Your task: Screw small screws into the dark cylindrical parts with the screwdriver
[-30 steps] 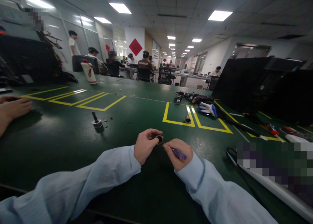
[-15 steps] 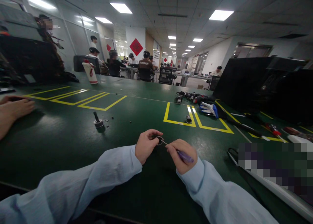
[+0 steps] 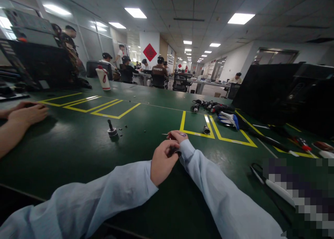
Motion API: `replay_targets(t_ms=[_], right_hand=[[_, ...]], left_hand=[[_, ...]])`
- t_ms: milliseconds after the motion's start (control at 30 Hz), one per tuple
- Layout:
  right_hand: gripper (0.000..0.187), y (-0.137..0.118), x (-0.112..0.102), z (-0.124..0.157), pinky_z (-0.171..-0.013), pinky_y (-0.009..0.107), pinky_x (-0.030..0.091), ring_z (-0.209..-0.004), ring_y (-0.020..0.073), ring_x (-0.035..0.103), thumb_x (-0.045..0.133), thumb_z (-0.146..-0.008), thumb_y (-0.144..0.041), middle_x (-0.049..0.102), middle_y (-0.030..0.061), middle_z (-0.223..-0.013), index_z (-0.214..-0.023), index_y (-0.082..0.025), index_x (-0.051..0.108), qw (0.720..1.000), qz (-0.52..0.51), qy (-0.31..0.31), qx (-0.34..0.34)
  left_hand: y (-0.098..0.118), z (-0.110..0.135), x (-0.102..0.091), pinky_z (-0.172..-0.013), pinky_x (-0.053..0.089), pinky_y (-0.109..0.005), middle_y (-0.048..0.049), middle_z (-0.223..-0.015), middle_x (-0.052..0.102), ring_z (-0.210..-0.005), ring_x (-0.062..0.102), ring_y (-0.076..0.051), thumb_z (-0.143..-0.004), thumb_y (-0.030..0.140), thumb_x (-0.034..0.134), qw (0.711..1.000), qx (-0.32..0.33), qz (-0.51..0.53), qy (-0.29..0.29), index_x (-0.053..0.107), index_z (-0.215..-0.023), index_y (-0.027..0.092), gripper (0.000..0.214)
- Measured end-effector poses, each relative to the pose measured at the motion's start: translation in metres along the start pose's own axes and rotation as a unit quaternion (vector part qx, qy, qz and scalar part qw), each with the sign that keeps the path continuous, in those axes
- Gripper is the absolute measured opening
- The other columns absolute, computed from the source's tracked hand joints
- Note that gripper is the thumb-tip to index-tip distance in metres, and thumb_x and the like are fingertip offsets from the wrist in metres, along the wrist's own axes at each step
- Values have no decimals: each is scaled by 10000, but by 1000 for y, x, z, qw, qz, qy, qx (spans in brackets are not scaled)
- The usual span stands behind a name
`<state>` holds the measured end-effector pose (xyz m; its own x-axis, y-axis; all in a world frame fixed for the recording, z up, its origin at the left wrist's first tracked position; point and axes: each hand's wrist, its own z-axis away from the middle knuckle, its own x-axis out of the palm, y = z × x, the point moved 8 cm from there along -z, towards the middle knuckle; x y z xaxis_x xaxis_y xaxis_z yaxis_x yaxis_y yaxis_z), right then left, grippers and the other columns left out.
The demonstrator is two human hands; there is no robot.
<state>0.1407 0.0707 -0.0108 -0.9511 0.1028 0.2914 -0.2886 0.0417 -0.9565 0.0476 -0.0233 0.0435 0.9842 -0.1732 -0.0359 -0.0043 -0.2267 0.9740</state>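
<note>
My left hand is closed around a small round metal ring-like part, much of it hidden by the fingers. Just beyond it, my right hand grips a thin screwdriver with a purple handle. Its slim shaft points left past the fingertips, apart from the metal part. To the left, a metal piece with a dark upright stem stands on the green table. Several tiny dark bits lie beside it. A short metal cylinder rests near the yellow tape on the right.
Another person's hands are at the left edge. A white cup with red cord stands at the back. On the right lie dark tools with cables, a blue-white glove and a red-handled screwdriver. Large black boxes flank the table.
My right hand with the screwdriver has moved left and forward, beyond my left hand; its shaft has left the metal part and points left. The view has shifted slightly.
</note>
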Motion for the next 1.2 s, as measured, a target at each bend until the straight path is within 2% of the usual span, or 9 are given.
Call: replay_targets(t_ms=[133,267,533,767,1000,1100,1200], right_hand=[[119,6,35,-17,-516,236,454,-456,105,547,563,-610,-198,594,-13,-443,-504,-154,594,998,-27,-49,35],[121,11,57,-28,-580,249,465,-467,99,557,561,-641,-170,598,-16,-456,-527,-148,595,994,-28,-89,48],[180,8,82,-37,-611,242,444,-462,82,538,534,-677,-98,593,-29,-444,-529,-145,626,989,36,-138,28],[197,3,87,-32,-562,208,427,-461,77,511,542,-653,-81,564,-48,-413,-487,-160,613,987,103,-123,-1],[152,8,88,-38,-544,211,439,-466,89,522,552,-618,-136,577,-41,-432,-489,-170,625,975,192,-112,-21],[163,5,85,-43,-526,220,445,-464,107,537,555,-586,-135,554,-35,-389,-434,-176,600,963,247,-108,-16],[183,-6,73,-42,-497,238,432,-421,124,525,546,-546,-117,509,-30,-322,-376,-181,572,943,320,-92,-10]], left_hand=[[1,-4,-19,-750,501,-317,-66,-876,638,-797,619,-179,-641,75,556,998,-40,4,56,602,-821,122,191],[0,-5,-27,-753,502,-310,-75,-877,642,-810,623,-182,-641,55,554,996,-58,9,71,597,-844,108,214],[11,2,-28,-844,467,-298,-61,-952,642,-899,608,-175,-645,68,572,998,1,9,58,601,-868,130,233],[13,18,-6,-897,441,-313,-66,-1070,608,-1000,566,-189,-646,30,537,999,-1,25,-38,611,-853,153,253],[7,17,-3,-908,429,-337,-67,-1043,618,-996,566,-199,-633,18,537,998,-7,30,-50,621,-819,161,249],[13,20,-1,-883,444,-313,-66,-1035,618,-986,567,-195,-615,-1,533,997,-5,45,-55,628,-789,162,257],[21,25,2,-848,462,-289,-74,-1017,615,-968,571,-194,-596,-28,514,997,4,34,-67,638,-745,156,268]])
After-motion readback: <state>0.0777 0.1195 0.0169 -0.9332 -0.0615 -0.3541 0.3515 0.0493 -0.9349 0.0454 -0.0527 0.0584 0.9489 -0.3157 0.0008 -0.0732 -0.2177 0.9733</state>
